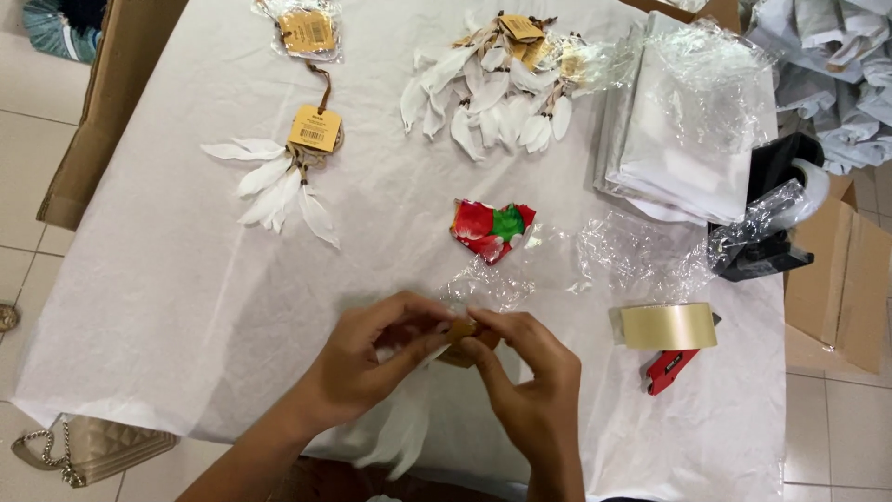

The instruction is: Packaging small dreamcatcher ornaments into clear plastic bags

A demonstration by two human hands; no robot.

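Presently I observe both hands meeting at the near edge of the counter [186,307], which is draped in white sheeting. The left hand [362,358] and right hand [525,386] each have their grip closed, fingertips pinched from either side on a small brown tag piece [462,332]; white feathers [404,432] hang below it over the counter's edge, partly hidden by the hands.

Just beyond the hands lies a crumpled clear plastic bag [488,286]. Further back sits a red and green crumpled wrapper [492,229]. To the right rests a tape dispenser with a red handle [669,339], near but apart from the right hand. A finished feather ornament with card tag [288,167] lies at left, well apart; a pile of similar ornaments [497,84] lies at the far side beside a stack of clear bags [688,121].

My judgement: the step in hand is fitting or adjusting the tag on the ornament. The next move calls for a steady pinch and the clear bag within reach.
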